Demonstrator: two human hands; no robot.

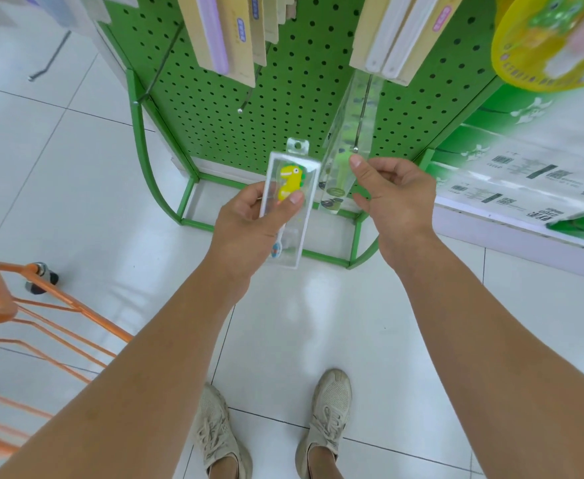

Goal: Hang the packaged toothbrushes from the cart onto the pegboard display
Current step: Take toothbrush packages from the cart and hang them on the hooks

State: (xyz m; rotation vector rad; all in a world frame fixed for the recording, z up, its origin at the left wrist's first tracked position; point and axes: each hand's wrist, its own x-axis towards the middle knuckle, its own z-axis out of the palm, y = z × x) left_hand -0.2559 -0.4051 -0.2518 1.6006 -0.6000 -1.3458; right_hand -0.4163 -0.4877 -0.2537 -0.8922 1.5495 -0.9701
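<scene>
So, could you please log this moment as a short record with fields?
left hand: grips yellow dinosaur toothbrush pack, not yet hung
right hand: fingers at green toothbrush pack on the hook
pegboard: green, beige packs above
cart: orange, lower left

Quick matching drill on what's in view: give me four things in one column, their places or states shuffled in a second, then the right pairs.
Things:
1. yellow dinosaur pack
2. green pack
3. orange cart
4. middle hook

Places or states:
A. stands on the floor, far left
B. bare, nothing hanging on it
C. in the left hand, off the pegboard
D. on a hook, right hand at it with thumb by the hook's tip

Pairs: 1-C, 2-D, 3-A, 4-B
</scene>
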